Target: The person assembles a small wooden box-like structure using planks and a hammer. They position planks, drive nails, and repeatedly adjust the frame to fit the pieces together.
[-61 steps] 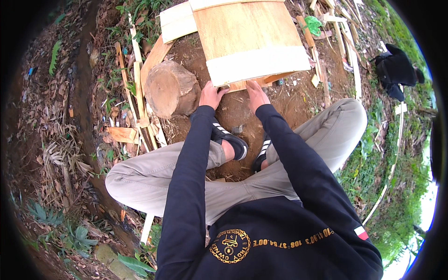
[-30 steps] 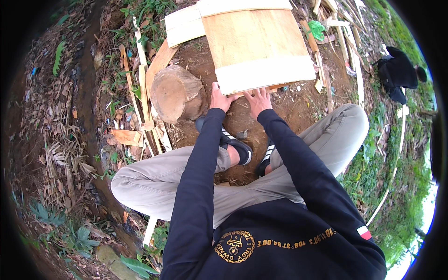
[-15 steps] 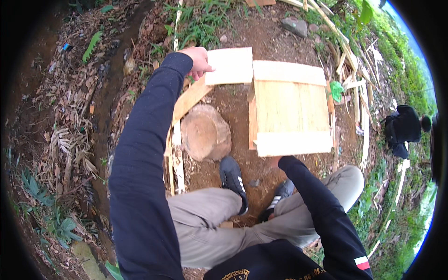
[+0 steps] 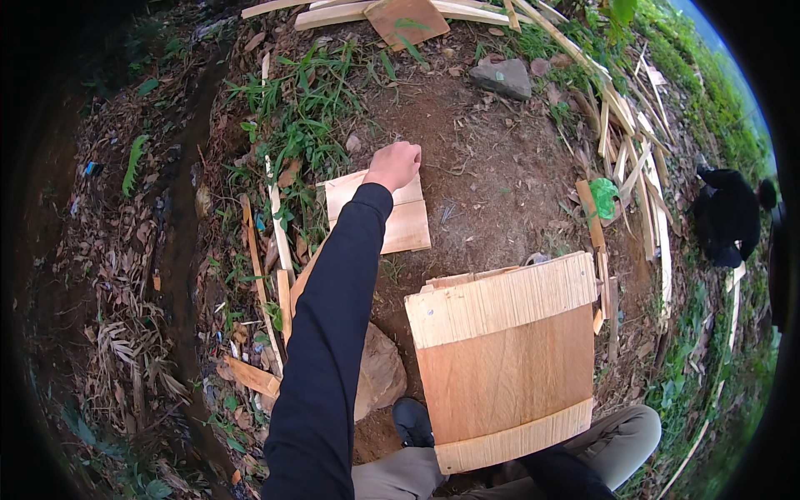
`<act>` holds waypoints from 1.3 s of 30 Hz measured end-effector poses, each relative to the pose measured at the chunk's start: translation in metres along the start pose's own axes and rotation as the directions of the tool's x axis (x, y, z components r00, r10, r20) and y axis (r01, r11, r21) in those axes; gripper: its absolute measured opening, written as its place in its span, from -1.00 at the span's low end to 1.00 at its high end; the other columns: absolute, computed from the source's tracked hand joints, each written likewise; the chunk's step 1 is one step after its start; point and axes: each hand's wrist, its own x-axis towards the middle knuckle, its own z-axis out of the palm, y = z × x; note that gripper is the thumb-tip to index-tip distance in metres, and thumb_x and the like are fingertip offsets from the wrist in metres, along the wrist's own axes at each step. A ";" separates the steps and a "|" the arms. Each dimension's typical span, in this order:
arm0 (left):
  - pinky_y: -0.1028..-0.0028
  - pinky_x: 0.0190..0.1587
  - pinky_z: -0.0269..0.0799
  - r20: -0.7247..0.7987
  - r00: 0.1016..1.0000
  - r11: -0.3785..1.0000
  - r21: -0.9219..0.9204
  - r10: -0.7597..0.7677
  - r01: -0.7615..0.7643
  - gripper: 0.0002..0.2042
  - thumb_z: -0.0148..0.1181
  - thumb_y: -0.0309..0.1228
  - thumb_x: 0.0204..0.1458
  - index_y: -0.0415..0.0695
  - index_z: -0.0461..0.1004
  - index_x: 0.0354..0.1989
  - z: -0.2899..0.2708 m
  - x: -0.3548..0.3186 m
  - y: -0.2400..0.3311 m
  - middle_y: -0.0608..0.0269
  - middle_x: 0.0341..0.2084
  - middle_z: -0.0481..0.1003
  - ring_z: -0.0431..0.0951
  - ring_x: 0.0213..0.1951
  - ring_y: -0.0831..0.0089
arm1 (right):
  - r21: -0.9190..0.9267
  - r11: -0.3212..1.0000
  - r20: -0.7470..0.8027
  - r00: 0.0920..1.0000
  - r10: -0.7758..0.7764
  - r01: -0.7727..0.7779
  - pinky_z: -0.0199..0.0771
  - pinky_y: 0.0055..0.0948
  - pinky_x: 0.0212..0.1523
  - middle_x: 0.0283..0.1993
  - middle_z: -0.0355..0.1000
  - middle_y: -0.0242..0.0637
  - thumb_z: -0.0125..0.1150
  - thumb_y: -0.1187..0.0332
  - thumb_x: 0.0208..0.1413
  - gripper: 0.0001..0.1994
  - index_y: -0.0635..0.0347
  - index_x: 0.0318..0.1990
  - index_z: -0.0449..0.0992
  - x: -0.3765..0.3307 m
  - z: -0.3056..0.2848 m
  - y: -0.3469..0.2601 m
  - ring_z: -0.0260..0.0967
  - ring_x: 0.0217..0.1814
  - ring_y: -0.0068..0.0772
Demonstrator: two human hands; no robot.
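Observation:
My left hand [image 4: 393, 165] is stretched far forward, its fingers curled over the far edge of a flat pale plywood board [image 4: 400, 227] that lies on bare soil. A wooden box panel [image 4: 504, 367] with lighter strips along its top and bottom edges stands close in front of my legs. It covers my right hand, of which only the dark sleeve [image 4: 557, 475] shows under the panel's lower edge. Beside the panel, a black shoe [image 4: 412, 421] is on the ground.
A sawn log stump [image 4: 382, 375] sits just left of the panel, partly behind my left arm. Thin wood slats [image 4: 633, 162] and offcuts litter the right side and more boards [image 4: 404, 17] the far edge. A grey stone [image 4: 504, 77] and a black bag [image 4: 727, 218] lie further off.
My left hand left the box's near edge and reached out to the loose plywood board. The box panel now sits closer to my legs and hides my right hand.

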 end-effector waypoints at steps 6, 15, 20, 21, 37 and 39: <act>0.18 -0.17 0.49 0.008 0.993 0.991 -0.072 0.115 -0.114 -0.93 0.21 -0.40 -0.03 -0.07 0.52 -0.37 0.045 0.037 0.011 0.16 -0.38 0.53 0.56 -0.21 0.13 | 0.047 0.999 0.003 1.000 0.010 -0.010 0.21 0.04 0.26 0.17 0.39 0.04 0.12 0.32 0.00 -0.52 0.13 0.15 0.43 -0.002 -0.005 0.005 0.28 0.27 0.05; 0.20 -0.21 0.50 0.337 0.940 0.988 -0.156 0.058 -0.005 -0.79 0.38 -0.25 -0.08 -0.13 0.57 -0.47 0.076 -0.005 0.031 0.08 -0.47 0.59 0.61 -0.28 0.11 | 0.069 0.997 -0.007 1.000 0.020 -0.020 0.18 0.04 0.28 0.16 0.38 0.06 0.10 0.33 0.00 -0.51 0.13 0.16 0.42 -0.002 -0.006 0.000 0.28 0.26 0.06; 0.18 -0.21 0.48 0.196 0.980 0.996 -0.081 0.037 -0.021 -0.77 0.30 -0.26 0.02 -0.17 0.51 -0.30 0.092 -0.019 0.044 0.07 -0.38 0.56 0.59 -0.25 0.08 | 0.070 0.997 -0.010 0.999 0.030 -0.030 0.17 0.04 0.29 0.15 0.38 0.08 0.09 0.33 0.01 -0.51 0.13 0.17 0.41 -0.002 -0.005 -0.002 0.28 0.26 0.07; 0.16 -0.19 0.48 0.190 0.982 0.997 -0.077 0.017 -0.003 -0.76 0.28 -0.27 0.04 -0.20 0.49 -0.27 0.097 -0.020 0.047 0.02 -0.33 0.54 0.58 -0.23 0.05 | 0.067 0.997 -0.008 0.999 0.034 -0.034 0.17 0.04 0.29 0.15 0.38 0.08 0.08 0.34 0.01 -0.51 0.14 0.17 0.41 -0.001 -0.006 -0.001 0.28 0.26 0.07; 0.30 -0.23 0.46 -0.026 0.987 0.800 -0.589 -0.161 0.114 -0.77 0.21 -0.37 0.11 -0.22 0.32 -0.20 0.019 -0.066 0.054 0.09 -0.46 0.56 0.59 -0.34 0.21 | 0.028 0.995 -0.004 0.995 0.096 -0.095 0.12 0.04 0.32 0.14 0.38 0.12 0.05 0.35 0.03 -0.50 0.14 0.20 0.37 -0.009 0.002 -0.010 0.27 0.25 0.10; 0.34 -0.28 0.47 -0.180 0.972 0.843 -0.537 -0.151 0.032 -0.72 0.24 -0.34 0.10 -0.24 0.32 -0.18 -0.017 -0.117 0.042 0.10 -0.46 0.55 0.58 -0.37 0.28 | 0.021 0.997 -0.001 0.997 0.080 -0.080 0.12 0.04 0.32 0.13 0.38 0.13 0.05 0.35 0.03 -0.50 0.14 0.20 0.37 0.001 0.009 -0.016 0.27 0.25 0.10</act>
